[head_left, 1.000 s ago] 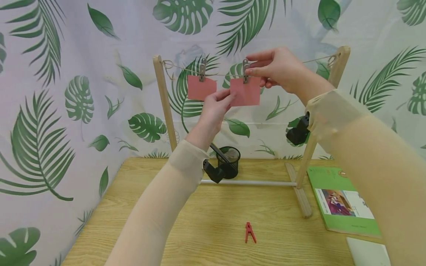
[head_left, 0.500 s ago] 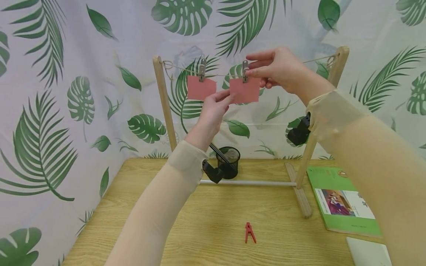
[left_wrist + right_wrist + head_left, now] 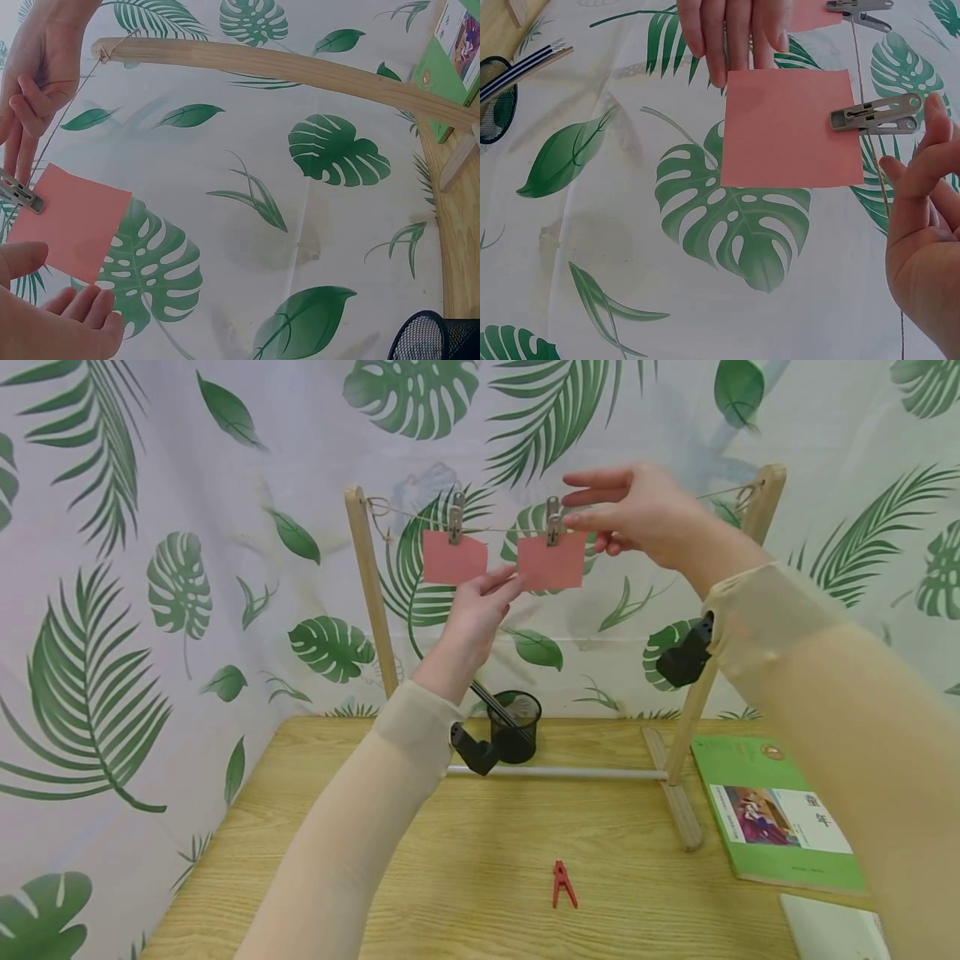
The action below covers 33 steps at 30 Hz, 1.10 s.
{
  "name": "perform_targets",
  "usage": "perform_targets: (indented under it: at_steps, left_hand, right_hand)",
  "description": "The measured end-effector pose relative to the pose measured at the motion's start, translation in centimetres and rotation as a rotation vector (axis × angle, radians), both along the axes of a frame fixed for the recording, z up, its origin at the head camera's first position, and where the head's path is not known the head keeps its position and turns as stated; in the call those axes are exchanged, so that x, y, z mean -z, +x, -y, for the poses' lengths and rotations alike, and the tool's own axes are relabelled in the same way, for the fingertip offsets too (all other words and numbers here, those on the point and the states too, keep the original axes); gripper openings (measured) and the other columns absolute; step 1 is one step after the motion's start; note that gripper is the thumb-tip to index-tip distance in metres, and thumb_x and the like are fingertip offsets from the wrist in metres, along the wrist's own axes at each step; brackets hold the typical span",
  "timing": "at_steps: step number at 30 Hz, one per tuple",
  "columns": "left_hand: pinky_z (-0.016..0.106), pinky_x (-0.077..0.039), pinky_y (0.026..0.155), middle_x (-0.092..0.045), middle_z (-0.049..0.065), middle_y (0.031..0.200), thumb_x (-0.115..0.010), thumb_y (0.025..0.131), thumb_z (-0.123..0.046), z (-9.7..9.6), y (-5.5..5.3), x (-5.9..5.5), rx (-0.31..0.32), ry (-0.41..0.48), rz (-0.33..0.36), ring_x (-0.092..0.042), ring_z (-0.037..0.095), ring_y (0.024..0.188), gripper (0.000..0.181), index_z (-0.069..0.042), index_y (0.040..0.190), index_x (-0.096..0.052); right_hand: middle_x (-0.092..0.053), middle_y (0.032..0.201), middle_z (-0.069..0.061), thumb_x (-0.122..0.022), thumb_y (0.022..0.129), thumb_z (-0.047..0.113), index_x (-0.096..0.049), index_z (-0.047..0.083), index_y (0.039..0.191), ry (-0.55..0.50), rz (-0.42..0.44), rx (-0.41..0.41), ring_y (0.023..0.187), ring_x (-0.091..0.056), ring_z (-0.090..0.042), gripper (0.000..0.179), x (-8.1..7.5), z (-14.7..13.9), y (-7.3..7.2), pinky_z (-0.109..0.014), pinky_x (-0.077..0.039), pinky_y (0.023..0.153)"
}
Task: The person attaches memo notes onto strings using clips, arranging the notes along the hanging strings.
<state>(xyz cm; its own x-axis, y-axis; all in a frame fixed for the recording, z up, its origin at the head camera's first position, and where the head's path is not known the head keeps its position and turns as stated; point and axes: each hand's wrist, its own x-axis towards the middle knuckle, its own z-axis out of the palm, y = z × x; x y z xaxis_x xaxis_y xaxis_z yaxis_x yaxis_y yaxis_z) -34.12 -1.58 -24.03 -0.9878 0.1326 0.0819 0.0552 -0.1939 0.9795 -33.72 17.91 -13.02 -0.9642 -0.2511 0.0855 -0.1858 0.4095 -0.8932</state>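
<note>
A pink paper square (image 3: 552, 562) hangs from the cord by a grey metal clip (image 3: 553, 522). My left hand (image 3: 480, 614) is at its lower left corner. In the left wrist view the thumb (image 3: 24, 259) overlaps the paper's edge and the fingers are spread away from it; whether they touch is unclear. To the right of the clip, my right hand (image 3: 645, 518) has its fingers apart and loosely bent, holding nothing. In the right wrist view the clip (image 3: 874, 114) bites the paper's edge, clear of the fingertips. A second pink paper (image 3: 453, 558) hangs by another clip (image 3: 455, 520) at left.
The cord (image 3: 411, 513) runs between two wooden posts (image 3: 371, 593). Below, on the wooden table (image 3: 480, 877), are a red clothespin (image 3: 562, 885), a black mesh cup (image 3: 522, 727) with pencils, a green book (image 3: 787, 864) and a white pad (image 3: 828, 931).
My right hand has let go of the clip and drawn back slightly to the right. The left fingers have eased off the paper, which now hangs from the clip, its lower edge slightly higher.
</note>
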Motion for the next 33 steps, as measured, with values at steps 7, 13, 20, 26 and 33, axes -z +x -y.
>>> perform_targets:
  at_steps: [7,13,20,26,33]
  left_hand:
    - [0.033,-0.033,0.118,-0.045,0.008,0.152,-0.056,0.101,-0.013,0.5,0.1,0.8,0.026,-0.011,0.022,-0.047,0.02,0.138,0.046,-0.006,0.146,-0.048]
    - [0.032,-0.034,0.118,-0.046,0.01,0.151,-0.056,0.102,-0.015,1.3,0.5,1.6,0.028,-0.043,0.03,-0.047,0.021,0.138,0.048,-0.005,0.148,-0.045]
    - [0.033,-0.033,0.118,-0.049,0.012,0.148,-0.055,0.102,-0.016,2.6,1.0,3.4,0.042,-0.082,0.07,-0.048,0.022,0.138,0.048,-0.005,0.148,-0.045]
    - [0.034,-0.032,0.119,-0.045,0.013,0.152,-0.054,0.103,-0.015,3.9,1.3,5.0,0.071,-0.122,0.075,-0.047,0.024,0.139,0.047,-0.006,0.148,-0.045]
    - [0.035,-0.032,0.119,-0.043,0.014,0.154,-0.055,0.102,-0.015,4.8,2.2,5.9,0.101,-0.138,0.078,-0.045,0.026,0.14,0.048,-0.005,0.148,-0.043]
  right_hand:
    - [-0.044,0.155,-0.005,-0.07,0.092,0.022,-0.041,0.025,0.152,-0.064,-0.029,-0.029,0.066,-0.062,-0.016,0.067,0.1,-1.0,0.6,-0.02,-0.052,0.058]
    - [-0.044,0.155,-0.006,-0.072,0.09,0.025,-0.043,0.025,0.151,-0.125,-0.054,-0.059,0.083,-0.069,-0.016,0.067,0.4,-2.3,1.1,-0.021,-0.056,0.068]
    - [-0.049,0.152,-0.004,-0.071,0.091,0.02,-0.045,0.024,0.15,-0.243,-0.082,-0.089,0.093,-0.071,-0.013,0.065,1.2,-4.1,1.8,-0.021,-0.056,0.069]
    - [-0.058,0.141,-0.003,-0.073,0.09,0.017,-0.049,0.021,0.147,-0.36,-0.078,-0.108,0.092,-0.071,-0.015,0.062,1.9,-5.1,2.6,-0.021,-0.057,0.068]
    - [-0.06,0.133,-0.003,-0.073,0.089,0.016,-0.051,0.018,0.146,-0.4,-0.065,-0.132,0.091,-0.072,-0.016,0.061,3.3,-5.7,3.6,-0.022,-0.057,0.066]
